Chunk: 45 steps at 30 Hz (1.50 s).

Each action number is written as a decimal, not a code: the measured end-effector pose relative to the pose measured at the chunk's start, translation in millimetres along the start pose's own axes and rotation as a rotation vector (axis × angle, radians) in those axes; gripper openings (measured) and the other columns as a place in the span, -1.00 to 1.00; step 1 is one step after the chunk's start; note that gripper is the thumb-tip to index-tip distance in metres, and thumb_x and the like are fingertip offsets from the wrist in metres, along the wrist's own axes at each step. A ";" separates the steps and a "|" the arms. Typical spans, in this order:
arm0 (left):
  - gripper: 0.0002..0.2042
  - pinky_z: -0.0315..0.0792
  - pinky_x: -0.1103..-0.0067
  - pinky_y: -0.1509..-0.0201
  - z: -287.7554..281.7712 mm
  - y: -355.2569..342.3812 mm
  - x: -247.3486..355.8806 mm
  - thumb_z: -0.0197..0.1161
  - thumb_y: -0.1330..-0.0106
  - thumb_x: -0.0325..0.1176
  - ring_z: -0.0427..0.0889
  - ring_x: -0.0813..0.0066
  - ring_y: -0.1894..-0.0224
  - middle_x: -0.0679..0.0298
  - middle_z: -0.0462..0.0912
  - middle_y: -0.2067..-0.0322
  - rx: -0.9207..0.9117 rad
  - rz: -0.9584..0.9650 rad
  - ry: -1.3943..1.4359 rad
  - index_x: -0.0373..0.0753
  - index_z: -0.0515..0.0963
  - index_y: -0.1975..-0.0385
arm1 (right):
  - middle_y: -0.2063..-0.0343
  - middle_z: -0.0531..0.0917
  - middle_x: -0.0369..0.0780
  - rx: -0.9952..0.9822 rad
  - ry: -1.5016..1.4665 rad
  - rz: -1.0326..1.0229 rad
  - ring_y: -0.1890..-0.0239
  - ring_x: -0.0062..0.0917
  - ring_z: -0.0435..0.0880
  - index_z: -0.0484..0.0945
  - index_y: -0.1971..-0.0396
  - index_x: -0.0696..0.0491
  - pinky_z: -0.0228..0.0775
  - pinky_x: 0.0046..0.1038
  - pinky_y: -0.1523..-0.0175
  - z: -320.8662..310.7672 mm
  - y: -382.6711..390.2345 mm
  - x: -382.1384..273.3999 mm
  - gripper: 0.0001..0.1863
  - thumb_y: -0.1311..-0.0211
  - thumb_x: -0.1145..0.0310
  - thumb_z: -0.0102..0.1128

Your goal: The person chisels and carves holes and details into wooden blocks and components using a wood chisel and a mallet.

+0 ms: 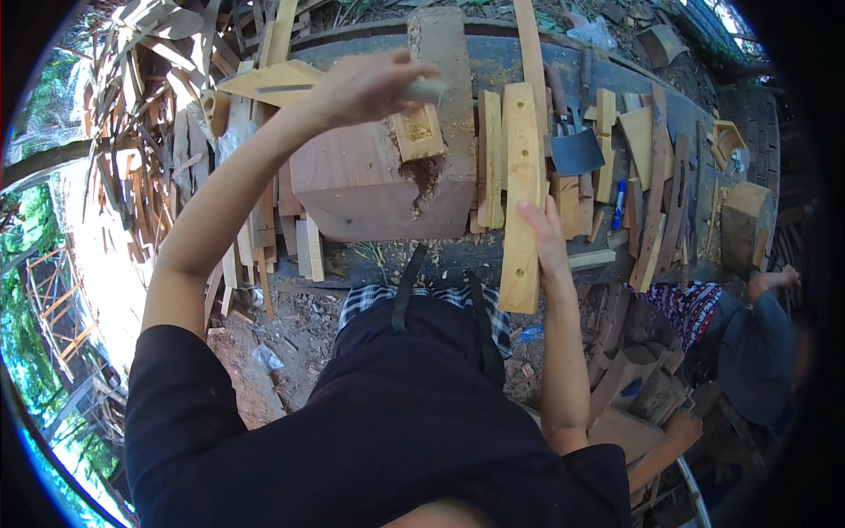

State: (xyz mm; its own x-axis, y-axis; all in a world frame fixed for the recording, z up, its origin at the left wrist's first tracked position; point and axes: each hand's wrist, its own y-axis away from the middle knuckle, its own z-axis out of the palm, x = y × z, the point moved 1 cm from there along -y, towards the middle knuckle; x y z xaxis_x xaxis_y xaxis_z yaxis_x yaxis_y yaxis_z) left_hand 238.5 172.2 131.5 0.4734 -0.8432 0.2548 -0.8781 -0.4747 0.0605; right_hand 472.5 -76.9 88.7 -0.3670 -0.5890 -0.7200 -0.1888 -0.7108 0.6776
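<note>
My right hand (547, 239) grips a long, pale yellow wooden bar (521, 194) near its lower end, thumb on the face. Several small round holes run along the bar, which stands almost straight away from me. Over the big wooden block (370, 207), my left hand (374, 88) is smeared by motion, its fingers curled. A pale greenish piece (427, 91) shows at those fingers, too blurred to name. Just below it, a small light wooden block (418, 132) with a hollowed recess lies on the big block, beside wood chips (422, 180).
To the right on the bench (370, 261) lie a dark flat blade (576, 152), a blue marker (619, 204) and several wooden strips (653, 189). Scrap wood (150, 79) is heaped at the far left. Another person's arm (669, 449) shows at the lower right.
</note>
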 end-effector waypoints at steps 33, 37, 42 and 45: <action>-0.80 0.29 0.57 0.61 27.7 9.1 95.7 0.37 -0.15 -0.47 0.46 0.51 0.64 0.30 0.44 0.66 0.897 0.005 0.888 -0.21 0.43 0.56 | 0.24 0.53 -0.26 0.044 -0.048 0.025 0.26 -0.63 0.54 0.34 -0.03 0.11 0.41 -0.55 0.18 -5.5 -0.7 16.2 -0.56 -0.24 0.20 0.14; -0.73 0.23 0.50 0.67 37.7 15.1 126.8 0.40 -0.11 -0.39 0.41 0.34 0.73 0.27 0.37 0.72 0.635 0.255 0.712 -0.18 0.40 0.68 | 0.22 0.53 -0.25 0.050 -0.070 0.016 0.26 -0.62 0.55 0.33 -0.06 0.12 0.42 -0.56 0.19 -5.3 0.6 20.2 -0.56 -0.26 0.24 0.12; -0.71 0.22 0.47 0.67 42.9 11.0 125.7 0.40 -0.10 -0.39 0.41 0.30 0.73 0.27 0.36 0.73 0.680 0.222 0.726 -0.18 0.38 0.70 | 0.47 0.50 -0.23 0.060 -0.071 -0.051 0.60 -0.55 0.57 0.32 0.07 0.07 0.47 -0.52 0.54 -4.7 11.3 22.5 -0.68 -0.28 0.24 0.10; -0.71 0.21 0.46 0.67 39.4 8.7 123.8 0.39 -0.11 -0.40 0.41 0.28 0.72 0.26 0.35 0.74 0.720 0.150 0.762 -0.19 0.38 0.70 | 0.46 0.50 -0.24 0.091 -0.049 -0.074 0.59 -0.57 0.56 0.32 0.07 0.07 0.45 -0.53 0.54 -6.4 20.5 19.4 -0.68 -0.27 0.25 0.09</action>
State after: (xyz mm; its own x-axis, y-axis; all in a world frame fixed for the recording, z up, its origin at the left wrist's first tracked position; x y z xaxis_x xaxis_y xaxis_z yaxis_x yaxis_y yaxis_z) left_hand 292.2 53.8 125.6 -0.0247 -0.6431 0.7653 -0.5572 -0.6268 -0.5447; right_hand 467.3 -105.4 87.6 -0.3926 -0.5154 -0.7617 -0.2984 -0.7120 0.6356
